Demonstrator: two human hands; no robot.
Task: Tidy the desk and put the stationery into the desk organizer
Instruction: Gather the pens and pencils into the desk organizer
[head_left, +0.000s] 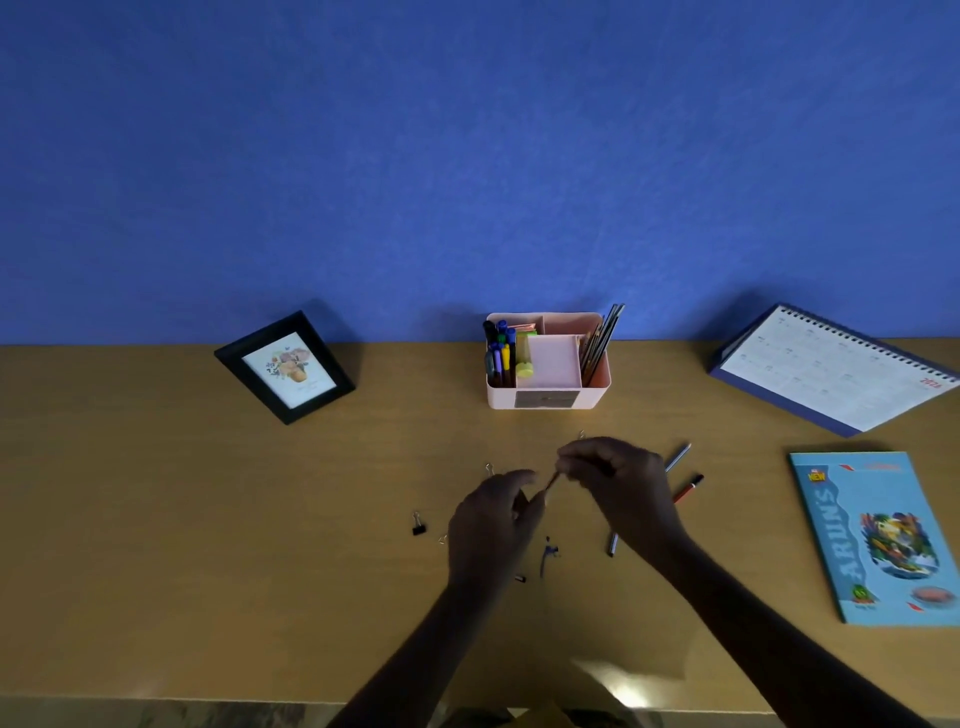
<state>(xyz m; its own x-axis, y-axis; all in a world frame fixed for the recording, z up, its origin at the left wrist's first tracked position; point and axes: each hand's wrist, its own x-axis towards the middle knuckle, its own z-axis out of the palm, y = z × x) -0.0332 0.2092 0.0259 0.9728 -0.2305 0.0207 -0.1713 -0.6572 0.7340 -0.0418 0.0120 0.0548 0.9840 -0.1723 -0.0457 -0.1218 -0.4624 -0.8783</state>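
Now both hands, left hand (493, 512) and right hand (615, 480), pinch a thin pencil (551, 482) between their fingers; next, probably, into the organizer (548, 400).

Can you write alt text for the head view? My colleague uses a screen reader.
A person's left hand and right hand hold a thin brown pencil between them above a tan wooden desk, in front of a pale pink plastic desk organizer with pens. Black binder clips and loose pens lie around.
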